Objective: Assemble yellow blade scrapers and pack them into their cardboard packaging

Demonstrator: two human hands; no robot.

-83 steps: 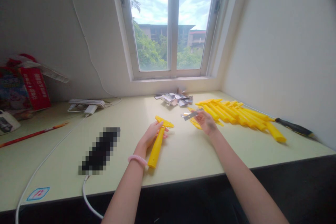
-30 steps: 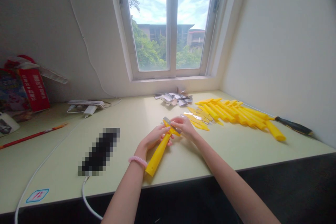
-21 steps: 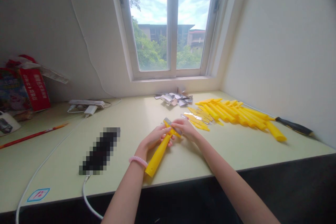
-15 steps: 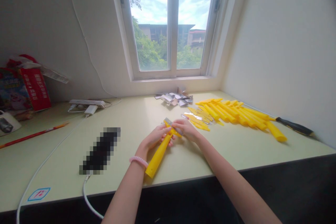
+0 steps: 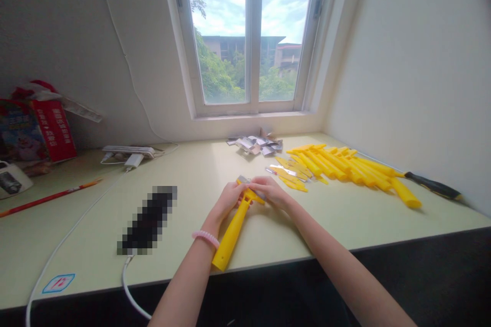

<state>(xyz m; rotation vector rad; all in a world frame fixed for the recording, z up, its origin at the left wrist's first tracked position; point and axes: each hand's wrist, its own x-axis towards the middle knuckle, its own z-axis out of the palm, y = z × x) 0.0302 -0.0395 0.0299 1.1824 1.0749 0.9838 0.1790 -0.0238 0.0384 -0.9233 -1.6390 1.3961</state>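
Note:
A yellow scraper (image 5: 232, 237) points its thick handle down toward the table's front edge. Around the left side of its head my left hand (image 5: 231, 199) is closed, a pink coil band on the wrist. My right hand (image 5: 269, 190) is closed too, its fingers pressed on a grey metal blade (image 5: 244, 180) lying across the scraper's head. Fingers hide much of the blade. Just beyond my right hand lie flat yellow pieces (image 5: 292, 171) with some metal among them. Farther back is a heap of small metal blades (image 5: 256, 143).
Several yellow scraper handles (image 5: 345, 163) lie in a row at the right, beside a black-handled tool (image 5: 433, 185). At the left are a blurred-out dark object (image 5: 148, 222) with a white cable, a power strip (image 5: 128, 150), a red stick (image 5: 49, 197) and a red box (image 5: 56, 130).
The scraper's handle end has shifted slightly toward the table's front edge. My right hand's fingers have moved left over the blade, covering more of it.

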